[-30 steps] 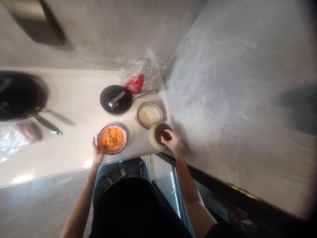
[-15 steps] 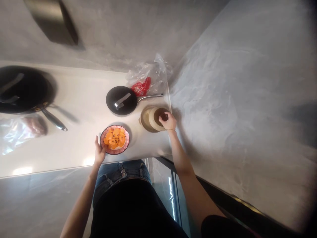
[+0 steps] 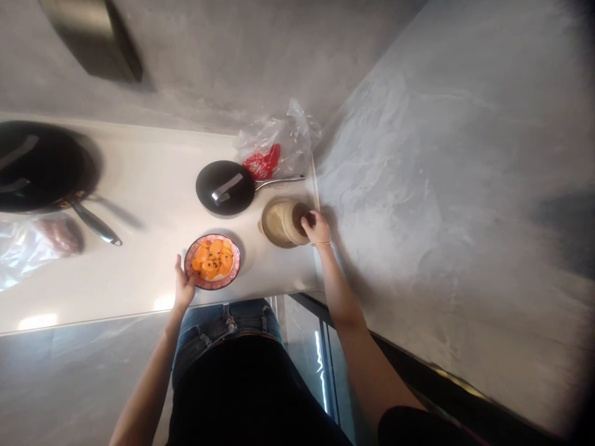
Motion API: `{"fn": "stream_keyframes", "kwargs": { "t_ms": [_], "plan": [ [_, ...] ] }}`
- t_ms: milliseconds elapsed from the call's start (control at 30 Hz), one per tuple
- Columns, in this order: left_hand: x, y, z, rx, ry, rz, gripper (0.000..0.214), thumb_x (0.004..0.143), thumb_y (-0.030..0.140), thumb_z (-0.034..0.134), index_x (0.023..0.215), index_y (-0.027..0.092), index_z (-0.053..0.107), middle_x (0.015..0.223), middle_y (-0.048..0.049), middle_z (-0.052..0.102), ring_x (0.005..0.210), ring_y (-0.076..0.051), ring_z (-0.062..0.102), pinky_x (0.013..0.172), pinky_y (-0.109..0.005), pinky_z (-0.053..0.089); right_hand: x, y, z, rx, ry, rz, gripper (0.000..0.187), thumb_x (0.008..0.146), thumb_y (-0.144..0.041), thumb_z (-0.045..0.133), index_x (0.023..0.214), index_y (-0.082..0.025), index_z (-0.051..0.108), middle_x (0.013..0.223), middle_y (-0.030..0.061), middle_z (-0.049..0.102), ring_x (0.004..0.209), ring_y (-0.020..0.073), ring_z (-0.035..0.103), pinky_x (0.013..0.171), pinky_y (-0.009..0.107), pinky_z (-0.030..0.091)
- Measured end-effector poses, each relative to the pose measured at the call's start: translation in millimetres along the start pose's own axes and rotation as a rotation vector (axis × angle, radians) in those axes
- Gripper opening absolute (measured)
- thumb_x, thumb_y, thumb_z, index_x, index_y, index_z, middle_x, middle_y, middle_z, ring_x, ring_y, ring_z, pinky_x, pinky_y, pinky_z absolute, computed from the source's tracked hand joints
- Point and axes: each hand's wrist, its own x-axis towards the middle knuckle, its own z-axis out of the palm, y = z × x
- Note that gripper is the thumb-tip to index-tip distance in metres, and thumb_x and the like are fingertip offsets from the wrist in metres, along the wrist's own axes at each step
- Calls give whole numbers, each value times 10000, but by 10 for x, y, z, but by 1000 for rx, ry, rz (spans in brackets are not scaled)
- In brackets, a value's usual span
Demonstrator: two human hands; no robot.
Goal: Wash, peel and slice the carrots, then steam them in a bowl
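My right hand (image 3: 317, 227) grips the brown knob of a beige lid (image 3: 296, 222), which is held tilted over a beige pot (image 3: 275, 222) of pale contents near the counter's right end. My left hand (image 3: 183, 287) rests on the near left rim of a red-patterned plate (image 3: 212, 261) of orange slices, with its fingers curled against the edge.
A small black pan (image 3: 226, 187) with a grey utensil in it lies behind the plate, its handle pointing right. A clear bag with red contents (image 3: 274, 147) sits in the corner. A large black pan (image 3: 37, 167) and another plastic bag (image 3: 32, 244) are at left. Walls close in behind and at right.
My right hand has carried the lid from the counter's near edge back over the pot and now holds it tilted there. My left hand has stayed at the plate.
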Motion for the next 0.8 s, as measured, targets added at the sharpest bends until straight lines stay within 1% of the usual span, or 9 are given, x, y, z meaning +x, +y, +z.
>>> {"fn": "stream_keyframes", "kwargs": {
  "t_ms": [200, 300, 367, 433, 533, 600, 667, 733, 800],
  "plan": [
    [5, -10, 5, -31, 1, -4, 907, 810, 368, 699, 1560, 203, 217, 1667, -146, 194, 1549, -306, 167, 1259, -467, 124, -7, 23, -14, -28, -33, 29, 446, 862, -492, 593, 1185, -185, 622, 1207, 159, 698, 1068, 292, 673, 933, 444, 529],
    [2, -46, 5, -29, -3, -18, 914, 816, 372, 685, 1568, 186, 198, 1657, -167, 212, 1532, -317, 224, 1251, -492, 157, -48, 40, -28, -48, -46, 73, 528, 861, -561, 589, 1232, -185, 608, 1213, 169, 681, 1001, 282, 676, 904, 442, 530],
    [-2, -70, 14, -57, -4, -30, 923, 820, 379, 680, 1574, 192, 182, 1634, -172, 270, 1509, -314, 288, 1239, -506, 195, -84, 52, -43, -41, -42, 102, 578, 857, -607, 576, 1259, -191, 595, 1209, 167, 669, 943, 262, 672, 873, 433, 534],
    [-7, -81, 36, -101, -10, -43, 933, 821, 388, 682, 1578, 210, 168, 1590, -169, 360, 1475, -304, 363, 1225, -519, 233, -122, 54, -71, -33, -6, 128, 607, 862, -625, 553, 1275, -183, 589, 1190, 172, 657, 912, 250, 659, 840, 420, 537],
    [-37, -55, 89, -161, 5, -44, 961, 799, 414, 707, 1577, 212, 180, 1557, -176, 409, 1437, -306, 425, 1209, -529, 269, -185, -1, -133, -6, 148, 124, 594, 902, -590, 487, 1251, -126, 607, 1112, 195, 645, 894, 248, 641, 807, 412, 534],
    [-91, -1, 126, -213, 13, -38, 986, 792, 433, 716, 1582, 210, 170, 1543, -183, 428, 1413, -309, 457, 1196, -530, 300, -241, -106, -155, 64, 278, 69, 557, 925, -555, 443, 1197, -107, 630, 1035, 186, 646, 864, 239, 631, 798, 409, 527],
    [-186, 82, 151, -267, 22, -36, 1000, 800, 444, 714, 1590, 216, 145, 1522, -183, 458, 1383, -306, 496, 1178, -530, 337, -325, -289, -120, 189, 353, -4, 503, 929, -532, 431, 1134, -124, 644, 975, 154, 650, 825, 220, 620, 781, 391, 521],
    [-319, 190, 153, -305, 64, -30, 999, 804, 443, 717, 1594, 226, 144, 1546, -177, 431, 1386, -302, 493, 1175, -506, 356, -452, -561, -12, 351, 315, -59, 453, 911, -525, 452, 1074, -149, 645, 955, 129, 656, 798, 202, 613, 748, 362, 517],
    [-474, 312, 122, -333, 140, -24, 988, 811, 435, 713, 1596, 231, 149, 1594, -164, 364, 1426, -297, 443, 1188, -465, 350, -629, -913, 157, 507, 144, -78, 433, 881, -535, 489, 1042, -163, 641, 951, 114, 664, 793, 196, 614, 709, 336, 515]
  ]
}}
